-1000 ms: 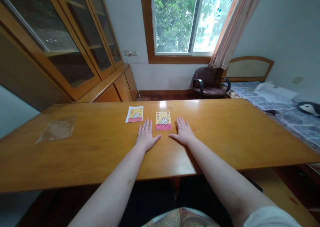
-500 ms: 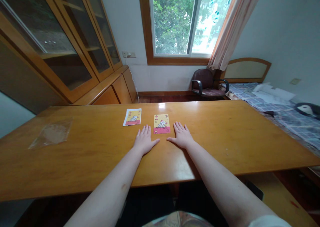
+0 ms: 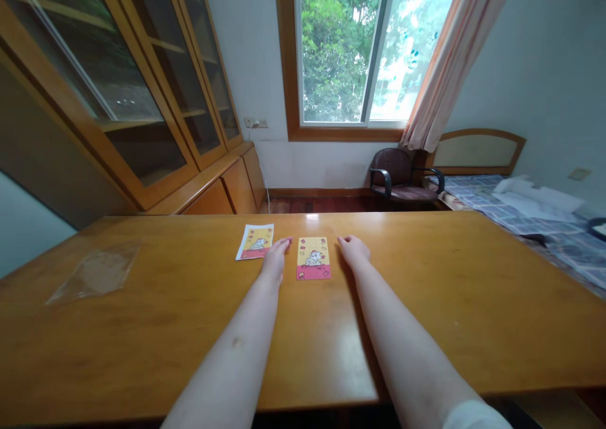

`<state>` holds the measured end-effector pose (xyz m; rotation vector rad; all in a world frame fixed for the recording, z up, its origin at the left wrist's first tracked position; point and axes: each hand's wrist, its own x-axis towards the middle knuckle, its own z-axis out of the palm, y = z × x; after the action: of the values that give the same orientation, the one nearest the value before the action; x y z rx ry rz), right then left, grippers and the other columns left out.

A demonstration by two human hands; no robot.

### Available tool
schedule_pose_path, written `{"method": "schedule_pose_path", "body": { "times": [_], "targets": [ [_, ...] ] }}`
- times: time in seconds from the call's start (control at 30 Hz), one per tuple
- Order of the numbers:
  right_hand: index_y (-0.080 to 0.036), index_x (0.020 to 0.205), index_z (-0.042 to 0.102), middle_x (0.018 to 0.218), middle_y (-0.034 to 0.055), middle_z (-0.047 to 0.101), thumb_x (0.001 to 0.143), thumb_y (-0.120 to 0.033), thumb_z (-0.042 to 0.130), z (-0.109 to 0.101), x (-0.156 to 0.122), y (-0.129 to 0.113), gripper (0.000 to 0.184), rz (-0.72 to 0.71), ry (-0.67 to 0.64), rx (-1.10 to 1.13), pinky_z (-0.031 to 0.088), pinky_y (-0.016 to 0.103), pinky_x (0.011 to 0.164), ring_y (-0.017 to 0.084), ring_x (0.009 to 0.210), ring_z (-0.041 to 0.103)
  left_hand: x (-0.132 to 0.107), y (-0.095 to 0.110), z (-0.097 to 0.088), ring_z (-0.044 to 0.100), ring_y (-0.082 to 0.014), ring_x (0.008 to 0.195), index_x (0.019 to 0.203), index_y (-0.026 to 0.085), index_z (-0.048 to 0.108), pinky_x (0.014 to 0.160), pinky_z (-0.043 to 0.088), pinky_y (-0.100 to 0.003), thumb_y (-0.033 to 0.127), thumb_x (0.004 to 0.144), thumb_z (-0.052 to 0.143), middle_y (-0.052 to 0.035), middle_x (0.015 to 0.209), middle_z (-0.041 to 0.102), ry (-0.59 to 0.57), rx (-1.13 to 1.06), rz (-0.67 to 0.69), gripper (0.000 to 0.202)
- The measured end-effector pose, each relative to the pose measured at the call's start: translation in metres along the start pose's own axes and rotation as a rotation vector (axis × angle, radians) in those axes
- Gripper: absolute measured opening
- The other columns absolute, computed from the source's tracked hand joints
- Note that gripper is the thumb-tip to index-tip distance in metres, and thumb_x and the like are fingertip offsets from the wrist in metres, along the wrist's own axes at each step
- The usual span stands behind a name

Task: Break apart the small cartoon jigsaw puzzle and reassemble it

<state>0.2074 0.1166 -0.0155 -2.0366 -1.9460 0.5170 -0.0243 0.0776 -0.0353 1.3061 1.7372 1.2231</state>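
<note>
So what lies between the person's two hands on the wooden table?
A yellow and pink rectangular picture card lies flat between the left hand and right hand, seen in the head view.

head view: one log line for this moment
left hand: empty, left of yellow card | right hand: empty, right of it | second card: farther left

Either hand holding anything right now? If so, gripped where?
Nothing is held. The left hand and right hand flank the yellow card, which lies flat on the table; whether fingertips touch its edges cannot be told.
</note>
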Motion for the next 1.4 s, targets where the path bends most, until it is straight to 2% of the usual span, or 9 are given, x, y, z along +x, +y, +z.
{"method": "schedule_pose_path", "body": {
  "times": [0.13, 0.2, 0.3, 0.37, 0.47, 0.67, 0.9, 1.2, 1.4],
  "targets": [
    [-0.021, 0.132, 0.052, 0.135, 0.0101, 0.053, 0.088, -0.053, 0.038, 0.016, 0.000, -0.016, 0.056, -0.203, 0.122, -0.008, 0.036, 0.040, 0.101, 0.026, 0.123, 0.047, 0.020, 0.010, 0.012, 0.056, -0.0189, 0.118, 0.128, 0.016, 0.052, 0.098, 0.045, -0.037, 0.028, 0.093, 0.025, -0.0128, 0.131, 0.057, 0.085, 0.041, 0.021, 0.046],
    [-0.019, 0.139, 0.045, 0.144, 0.0100, 0.044, 0.082, -0.059, 0.047, 0.023, -0.001, -0.021, 0.070, -0.285, 0.075, -0.037, 0.028, 0.045, 0.107, 0.031, 0.131, 0.037, 0.021, 0.011, 0.018, 0.053, -0.0248, 0.121, 0.124, 0.018, 0.056, 0.102, 0.041, -0.042, 0.034, 0.088, 0.040, -0.0135, 0.131, 0.058, 0.078, 0.112, 0.030, 0.042],
    [-0.021, 0.139, 0.044, 0.145, 0.0079, 0.043, 0.079, -0.061, 0.051, 0.027, 0.000, -0.024, 0.073, -0.328, 0.024, -0.052, 0.022, 0.049, 0.109, 0.033, 0.134, 0.033, 0.015, 0.010, 0.029, 0.034, -0.0349, 0.136, 0.130, 0.013, 0.050, 0.112, 0.021, -0.053, 0.038, 0.075, 0.059, -0.0190, 0.142, 0.045, -0.005, 0.472, 0.081, 0.061],
    [-0.023, 0.138, 0.045, 0.142, 0.0071, 0.047, 0.080, -0.058, 0.053, 0.027, 0.000, -0.025, 0.069, -0.349, 0.022, -0.036, 0.022, 0.047, 0.109, 0.032, 0.132, 0.035, 0.011, 0.011, 0.035, 0.033, -0.0335, 0.136, 0.138, 0.015, 0.041, 0.111, 0.020, -0.055, 0.041, 0.081, 0.050, -0.0179, 0.144, 0.042, -0.130, 0.762, 0.146, 0.063],
    [-0.022, 0.133, 0.051, 0.133, 0.0074, 0.056, 0.078, -0.052, 0.059, 0.027, 0.002, -0.026, 0.064, -0.352, 0.039, 0.020, 0.024, 0.045, 0.108, 0.031, 0.128, 0.040, 0.008, 0.014, 0.040, 0.033, -0.0306, 0.136, 0.139, 0.019, 0.041, 0.111, 0.020, -0.055, 0.039, 0.084, 0.047, -0.0141, 0.145, 0.042, -0.177, 0.851, 0.161, 0.058],
    [-0.019, 0.128, 0.054, 0.129, 0.0115, 0.058, 0.070, -0.038, 0.069, 0.035, 0.006, -0.027, 0.062, -0.347, 0.080, 0.191, 0.023, 0.046, 0.109, 0.029, 0.124, 0.045, 0.012, 0.014, 0.039, 0.044, -0.0276, 0.128, 0.137, 0.018, 0.042, 0.112, 0.023, -0.049, 0.031, 0.078, 0.058, -0.0130, 0.138, 0.050, -0.146, 0.662, 0.157, 0.062],
    [-0.017, 0.111, 0.064, 0.113, 0.0094, 0.064, 0.066, -0.008, 0.059, 0.046, 0.016, -0.024, 0.046, -0.257, 0.123, 0.617, 0.046, 0.033, 0.092, 0.020, 0.098, 0.061, 0.019, 0.010, 0.037, 0.057, -0.0212, 0.115, 0.128, 0.013, 0.051, 0.100, 0.043, -0.030, 0.012, 0.077, 0.055, -0.0155, 0.131, 0.053, -0.073, 0.282, 0.108, 0.051],
    [-0.017, 0.094, 0.067, 0.089, 0.0063, 0.069, 0.067, -0.016, 0.062, 0.044, 0.020, -0.023, 0.027, -0.115, 0.152, 0.890, 0.053, 0.031, 0.068, 0.016, 0.071, 0.064, 0.012, 0.024, 0.029, 0.066, -0.0173, 0.093, 0.107, 0.018, 0.066, 0.086, 0.052, -0.030, 0.004, 0.074, 0.054, -0.0086, 0.109, 0.068, -0.061, 0.138, 0.068, 0.038],
    [-0.017, 0.093, 0.066, 0.090, 0.0065, 0.068, 0.066, -0.025, 0.066, 0.035, 0.023, -0.027, 0.028, -0.131, 0.191, 1.094, 0.053, 0.032, 0.074, 0.016, 0.076, 0.064, 0.010, 0.030, 0.031, 0.066, -0.0158, 0.089, 0.102, 0.017, 0.066, 0.080, 0.054, -0.029, 0.007, 0.072, 0.055, -0.0082, 0.103, 0.070, -0.026, -0.164, 0.064, 0.034]
  ]
}}
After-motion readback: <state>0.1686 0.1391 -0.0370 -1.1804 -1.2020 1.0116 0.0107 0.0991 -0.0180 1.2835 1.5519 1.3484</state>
